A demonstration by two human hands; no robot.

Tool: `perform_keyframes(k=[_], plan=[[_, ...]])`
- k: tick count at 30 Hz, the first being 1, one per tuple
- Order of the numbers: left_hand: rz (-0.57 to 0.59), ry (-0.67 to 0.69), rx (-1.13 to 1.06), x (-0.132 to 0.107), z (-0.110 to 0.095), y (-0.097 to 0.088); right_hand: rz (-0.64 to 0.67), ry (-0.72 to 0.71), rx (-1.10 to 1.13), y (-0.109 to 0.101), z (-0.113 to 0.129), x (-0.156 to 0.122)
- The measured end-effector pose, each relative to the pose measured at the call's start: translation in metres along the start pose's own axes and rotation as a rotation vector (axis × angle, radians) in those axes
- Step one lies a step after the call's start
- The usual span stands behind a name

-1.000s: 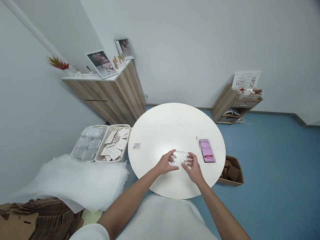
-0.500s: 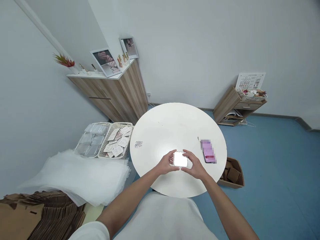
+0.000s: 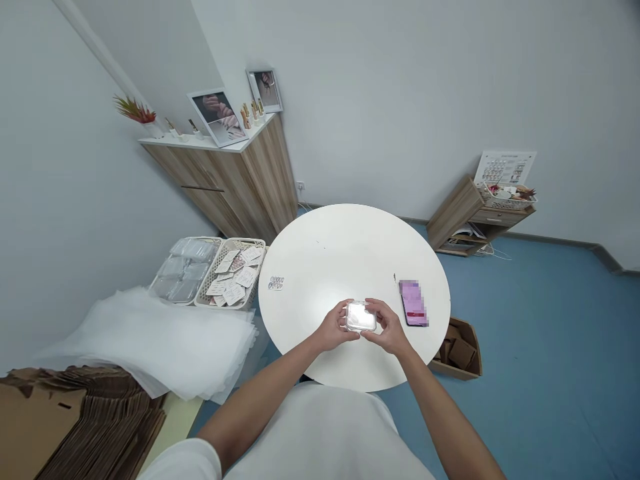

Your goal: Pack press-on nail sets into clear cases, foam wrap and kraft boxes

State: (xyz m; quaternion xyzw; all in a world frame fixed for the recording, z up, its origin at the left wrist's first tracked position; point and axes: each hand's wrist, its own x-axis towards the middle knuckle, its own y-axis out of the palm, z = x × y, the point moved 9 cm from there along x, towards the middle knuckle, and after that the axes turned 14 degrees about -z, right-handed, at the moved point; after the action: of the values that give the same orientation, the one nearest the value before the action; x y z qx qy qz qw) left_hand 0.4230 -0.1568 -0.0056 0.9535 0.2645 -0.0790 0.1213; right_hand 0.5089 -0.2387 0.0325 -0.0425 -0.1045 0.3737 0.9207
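A small clear plastic box (image 3: 361, 317) with a bright, shiny top is held between both hands above the near part of the round white table (image 3: 310, 247). Closed on its left side is my left hand (image 3: 334, 328), fingers at the back edge and thumb along the front. My right hand (image 3: 389, 327) grips the right side in the same way. Glare hides what the box contains. On the table's left lies a small sheet of round pieces (image 3: 276, 283). To the right rests a phone (image 3: 413, 303) with a purple screen, and a tiny dark item (image 3: 395, 277) lies near it.
Left of the table stand a basket of printed cards (image 3: 233, 277) and a basket of clear plastic boxes (image 3: 185, 270). White foam sheets (image 3: 175, 340) and stacked cardboard (image 3: 100, 420) lie nearer. A cardboard box (image 3: 457, 350) sits on the floor at right. Behind are a wooden cabinet (image 3: 240, 180) and shelf (image 3: 453, 217).
The view has shifted slightly. The glare on the box top has lessened, as if the box tilted a little. Both hands keep their hold.
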Motion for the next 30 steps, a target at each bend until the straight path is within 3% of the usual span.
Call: perform_keyframes(k=[6, 12, 17, 23, 27, 30], plan=[[-0.019, -0.147, -0.094, -0.007, 0.000, -0.006, 0.052, 0.095, 0.098, 0.003, -0.005, 0.008], [-0.082, -0.262, -0.047, -0.010, 0.015, -0.018, 0.073, 0.164, 0.087, 0.004, -0.015, 0.001], [-0.115, -0.242, 0.039, -0.011, 0.029, -0.024, 0.008, 0.298, 0.100, 0.001, -0.027, 0.005], [-0.060, -0.202, 0.072, -0.018, 0.031, -0.025, -0.074, 0.524, 0.099, 0.003, -0.048, 0.000], [-0.058, -0.209, 0.059, -0.022, 0.032, -0.030, -0.163, 0.542, 0.027, 0.000, -0.054, -0.003], [-0.053, -0.217, 0.041, -0.023, 0.031, -0.032, -0.148, 0.581, 0.051, 0.006, -0.057, -0.006]])
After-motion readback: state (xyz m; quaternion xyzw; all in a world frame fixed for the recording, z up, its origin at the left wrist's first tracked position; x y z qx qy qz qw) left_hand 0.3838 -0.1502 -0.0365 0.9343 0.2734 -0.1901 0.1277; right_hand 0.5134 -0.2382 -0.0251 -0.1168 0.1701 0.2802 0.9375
